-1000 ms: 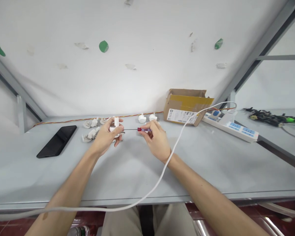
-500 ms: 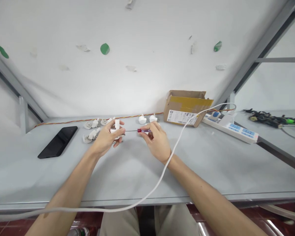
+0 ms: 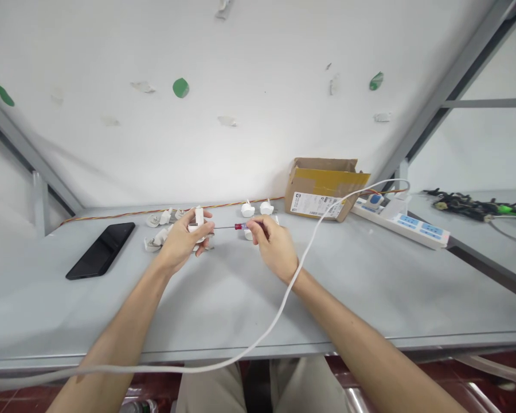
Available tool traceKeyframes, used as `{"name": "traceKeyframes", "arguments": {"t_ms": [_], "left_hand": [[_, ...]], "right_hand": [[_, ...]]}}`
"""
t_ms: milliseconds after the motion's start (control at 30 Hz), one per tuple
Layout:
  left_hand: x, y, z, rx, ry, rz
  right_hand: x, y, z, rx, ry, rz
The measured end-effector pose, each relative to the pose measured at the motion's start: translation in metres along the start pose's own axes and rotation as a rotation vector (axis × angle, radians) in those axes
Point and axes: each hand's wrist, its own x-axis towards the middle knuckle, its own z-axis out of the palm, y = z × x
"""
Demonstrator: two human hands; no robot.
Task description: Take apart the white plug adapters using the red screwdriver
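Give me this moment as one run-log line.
left hand: holds white plug | right hand: holds screwdriver, tip at plug | table: phone, loose plugs, box

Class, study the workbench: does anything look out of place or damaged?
Yes. A white cable trails loose across the table, over the right wrist and off the front edge. The cardboard box sits tilted, flaps torn.

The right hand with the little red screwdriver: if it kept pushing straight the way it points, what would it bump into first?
Probably the small white plastic plug gripped by the left hand. The right hand aims the thin red-handled screwdriver leftward at it; the tip seems to reach it already.
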Motion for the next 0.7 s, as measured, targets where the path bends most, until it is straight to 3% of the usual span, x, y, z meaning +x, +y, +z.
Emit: {"name": "traceKeyframes", "arguments": {"t_ms": [467,700], "left_hand": [[0.0020,-0.0040,-0.0002,-0.017,0.056,-0.021],[0.0014,-0.0027,0.0013,-0.058,0.065,-0.021]], "right_hand": [[-0.0029,0.0073,0.0045,0.000,0.026,-0.186],[-0.0028,0.0067,0.0034,-0.039,0.025,-0.169]]}}
